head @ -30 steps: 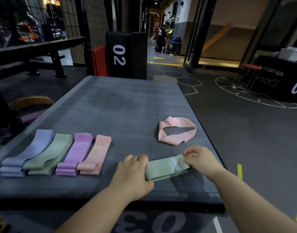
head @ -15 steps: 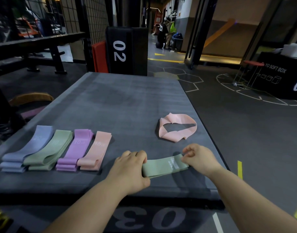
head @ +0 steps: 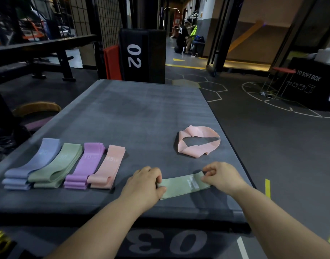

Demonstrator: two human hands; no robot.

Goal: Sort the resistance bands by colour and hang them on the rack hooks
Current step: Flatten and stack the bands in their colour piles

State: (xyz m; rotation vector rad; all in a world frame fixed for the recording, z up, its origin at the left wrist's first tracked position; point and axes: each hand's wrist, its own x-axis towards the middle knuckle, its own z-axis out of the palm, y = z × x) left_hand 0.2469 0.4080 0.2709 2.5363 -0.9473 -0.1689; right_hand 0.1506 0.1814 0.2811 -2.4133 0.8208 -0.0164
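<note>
– Pinching what, those two hands?
– One green band (head: 181,186). The left hand (head: 143,184) curls over its left end; the right hand (head: 221,177) nips its right end between thumb and fingers.
– How does it lie?
– Flat on the grey mat (head: 141,113), near the front edge, long axis left to right, right end slightly farther away. Both palms face down.

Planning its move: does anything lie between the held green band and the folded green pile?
Yes. The folded pink pile and folded purple pile lie between the green elastic band and the folded green pile.
</note>
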